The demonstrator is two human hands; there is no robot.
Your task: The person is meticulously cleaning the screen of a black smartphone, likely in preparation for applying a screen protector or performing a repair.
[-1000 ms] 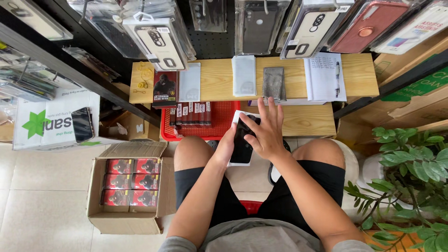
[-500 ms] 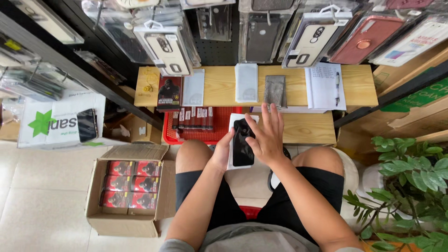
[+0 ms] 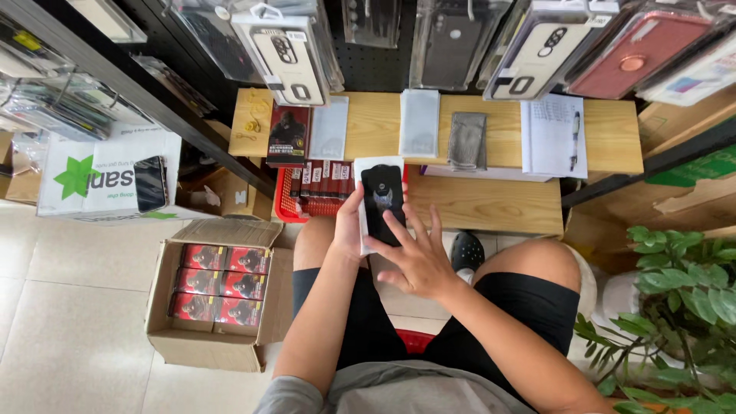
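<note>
Left hand (image 3: 349, 230) grips a white card with a black protector (image 3: 382, 203) above the knees, right hand (image 3: 418, 261) spread, fingertips on it. 3 sleeves lie on the tabletop (image 3: 491, 203); red boxes (image 3: 222, 284) remain boxed.

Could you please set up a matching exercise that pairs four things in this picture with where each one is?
Things:
1. black card on white backing
2. pen
3. cardboard box of red packs
4. green plant

Places:
A. on the tiled floor, left of the person's legs
B. at the right edge, beside the person's knee
C. held in the left hand, with the right hand touching it
D. lying on the white paper on the wooden shelf

Pairs: 1-C, 2-D, 3-A, 4-B
</note>
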